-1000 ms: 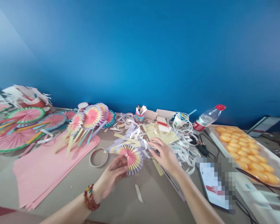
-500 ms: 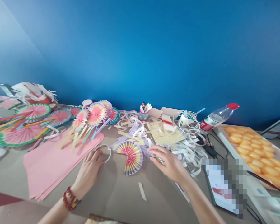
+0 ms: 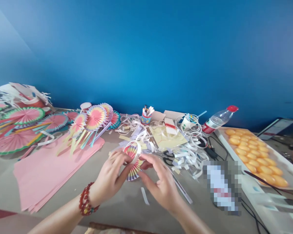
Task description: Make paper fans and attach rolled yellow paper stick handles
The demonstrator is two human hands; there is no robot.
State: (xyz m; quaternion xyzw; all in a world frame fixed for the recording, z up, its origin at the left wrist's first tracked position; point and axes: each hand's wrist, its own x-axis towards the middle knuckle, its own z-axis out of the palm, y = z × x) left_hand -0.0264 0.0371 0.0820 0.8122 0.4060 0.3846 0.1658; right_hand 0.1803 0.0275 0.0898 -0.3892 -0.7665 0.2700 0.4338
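My left hand (image 3: 114,170) is closed on a thin white roll of tape (image 3: 138,151), which it holds up by the lower left of the ring. My right hand (image 3: 158,180) has come up to the roll's right side; its index finger reaches the ring's edge and its thumb stays apart below. Behind and under the roll, a pleated paper fan (image 3: 132,176) in pink, yellow and lilac lies on the table, partly covered by my fingers. A short white strip (image 3: 145,196) lies in front of the fan.
Pink paper sheets (image 3: 46,172) and finished fans (image 3: 96,117) lie left. Curled white strips (image 3: 191,159), black-handled scissors (image 3: 169,158) and a pen cup (image 3: 146,117) stand or lie behind. To the right are a bottle (image 3: 217,120), a blurred phone (image 3: 221,188) and a tray (image 3: 291,172) of yellow pieces.
My left hand has lifted the tape roll and brought it right, over the fan. My right hand has moved left from the strips to meet it. The view has shifted slightly right.
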